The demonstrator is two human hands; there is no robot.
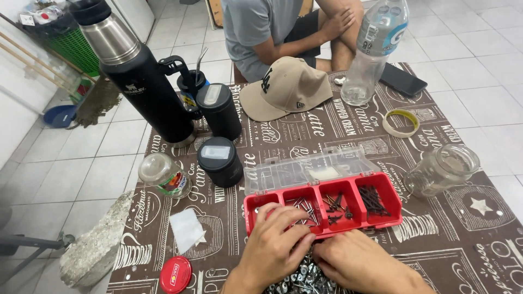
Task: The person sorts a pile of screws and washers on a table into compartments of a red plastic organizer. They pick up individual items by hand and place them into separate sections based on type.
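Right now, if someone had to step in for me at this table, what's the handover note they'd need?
Left hand: fingers bent over the red organizer box at its front left compartments, touching the screws there.
Right hand: resting on the pile of loose metal hardware at the table's near edge.
Done: dark screws fill the right compartment; the middle ones hold mixed pieces.
Left: much of the pile is unsorted. The box's clear lid stands open.

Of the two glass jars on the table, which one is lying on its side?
The empty clear jar at the right edge, beside the red organiser box, lies tipped over. The other jar, left of the black canisters, stands upright and carries a colourful label.
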